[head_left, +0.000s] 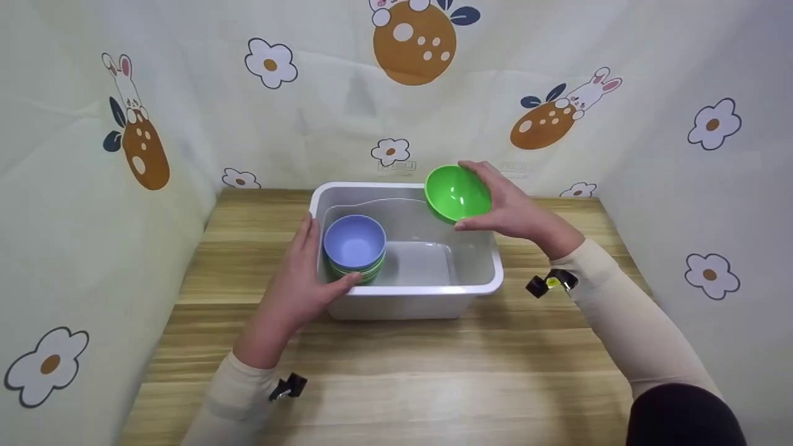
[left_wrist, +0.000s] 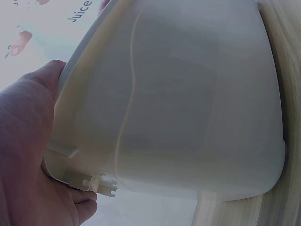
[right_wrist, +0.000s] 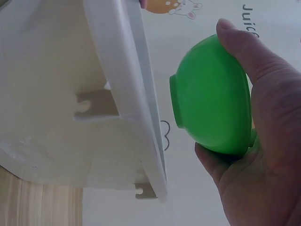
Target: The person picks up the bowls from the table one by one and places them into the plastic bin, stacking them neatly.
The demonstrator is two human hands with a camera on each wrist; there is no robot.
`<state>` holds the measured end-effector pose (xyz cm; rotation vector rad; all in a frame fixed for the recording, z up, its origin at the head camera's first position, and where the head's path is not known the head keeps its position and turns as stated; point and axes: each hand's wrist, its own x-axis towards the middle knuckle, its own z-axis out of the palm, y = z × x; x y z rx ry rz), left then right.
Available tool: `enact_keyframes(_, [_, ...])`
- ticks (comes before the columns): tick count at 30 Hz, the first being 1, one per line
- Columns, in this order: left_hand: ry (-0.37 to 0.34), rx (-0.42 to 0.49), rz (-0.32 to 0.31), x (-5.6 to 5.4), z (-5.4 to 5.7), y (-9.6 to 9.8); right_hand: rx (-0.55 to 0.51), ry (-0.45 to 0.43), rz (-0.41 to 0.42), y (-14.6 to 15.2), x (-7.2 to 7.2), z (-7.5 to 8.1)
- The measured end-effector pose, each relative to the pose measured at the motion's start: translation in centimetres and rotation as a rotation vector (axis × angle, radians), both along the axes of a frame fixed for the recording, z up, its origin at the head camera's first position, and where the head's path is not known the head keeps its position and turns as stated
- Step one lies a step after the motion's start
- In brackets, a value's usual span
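Observation:
A light grey plastic bin [head_left: 403, 290] stands on the table. In its left end is a stack of bowls: a blue bowl [head_left: 355, 240] tops several green bowls [head_left: 372, 271]. My left hand [head_left: 297, 285] holds the bin's front left corner, fingers along the left rim and thumb over the front rim. In the left wrist view the bin wall [left_wrist: 188, 103] hides the bowls. Above the bin's right rear part, my right hand [head_left: 511, 207] grips a bright green bowl [right_wrist: 211, 94] by its rim. That bowl is tilted, its inside facing the head camera.
The wood-grain table [head_left: 396, 371] extends in front of the bin and to both sides. Pale curtains [head_left: 322, 111] with rabbits, oranges and flowers enclose the back, left and right. Small black wrist devices [head_left: 538, 286] sit on both sleeves.

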<state>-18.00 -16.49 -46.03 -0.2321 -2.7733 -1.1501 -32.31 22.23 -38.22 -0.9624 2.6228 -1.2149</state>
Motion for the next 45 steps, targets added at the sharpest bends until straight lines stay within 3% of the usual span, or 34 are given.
enact_keyframes(16, [-0.013, -0.008, 0.010, -0.2, 0.1, -0.2, 0.118, 0.012, 0.078, -2.8, -0.3, 0.7])
enact_keyframes(45, [-0.034, -0.026, 0.013, -0.2, -0.2, 0.0, 0.141, 0.036, 0.207, -6.4, -0.7, 0.7])
